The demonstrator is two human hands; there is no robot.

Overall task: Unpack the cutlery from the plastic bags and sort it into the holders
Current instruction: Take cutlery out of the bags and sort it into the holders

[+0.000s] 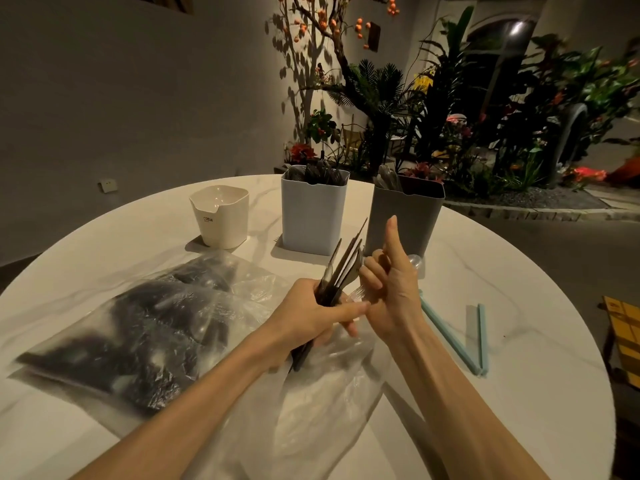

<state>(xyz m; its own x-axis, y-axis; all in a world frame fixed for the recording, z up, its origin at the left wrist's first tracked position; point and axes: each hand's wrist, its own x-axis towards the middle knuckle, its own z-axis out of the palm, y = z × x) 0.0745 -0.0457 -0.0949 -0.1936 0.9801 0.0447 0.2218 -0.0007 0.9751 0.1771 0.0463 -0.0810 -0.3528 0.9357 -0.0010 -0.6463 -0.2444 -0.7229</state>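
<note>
Over the white desk [519,289], my left hand [311,313] is gripping dark cutlery [341,268]; right hand [388,285] is pinching one piece, probably bound for the grey holder [405,216].

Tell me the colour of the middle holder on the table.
The middle holder is pale blue-grey, holding dark cutlery; the head view shows it, the only view given.

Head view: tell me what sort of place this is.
Probably a café or restaurant seating area, possibly a patio at night. A round marble-look table stands by a decorative planting bed with a spotlit tree, and bulk cutlery is being sorted into holders.
</note>
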